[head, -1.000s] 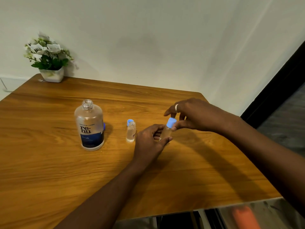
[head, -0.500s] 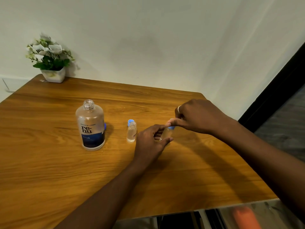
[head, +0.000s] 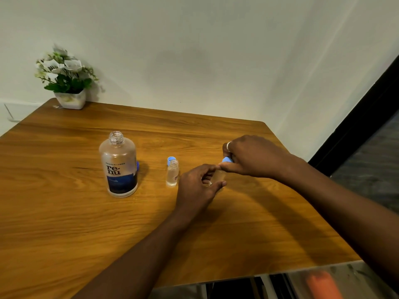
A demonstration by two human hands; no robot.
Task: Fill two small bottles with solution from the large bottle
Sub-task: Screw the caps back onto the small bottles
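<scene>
Right of frame centre, the left grip curled round a small bottle; the right grip pinched the blue cap at its top.

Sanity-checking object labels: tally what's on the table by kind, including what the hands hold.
Large bottle: 1
Small bottles: 2, standing bottle, held bottle in left hand
Blue caps: 3, loose cap, pinched cap in right hand, half-hidden cap behind large bottle
Potted plant: 1
Total: 7
</scene>
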